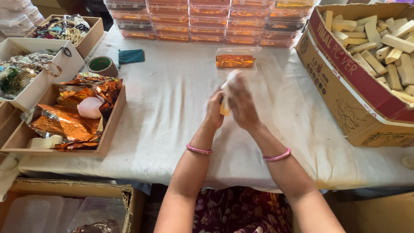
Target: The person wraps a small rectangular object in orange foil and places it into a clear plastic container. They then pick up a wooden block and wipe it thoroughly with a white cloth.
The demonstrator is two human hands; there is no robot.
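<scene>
My left hand (214, 110) and right hand (241, 103) both closed around a small yellow block (224, 111) with blurred white wrap | held above the bench (172, 95) | clear box (235, 61) of orange foil just beyond.

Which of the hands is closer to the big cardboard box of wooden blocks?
Right. The right hand is at mid-table, on the side toward the cardboard box. The left hand sits just beyond it, on the far side from the box, both closed around a small yellowish piece.
</scene>
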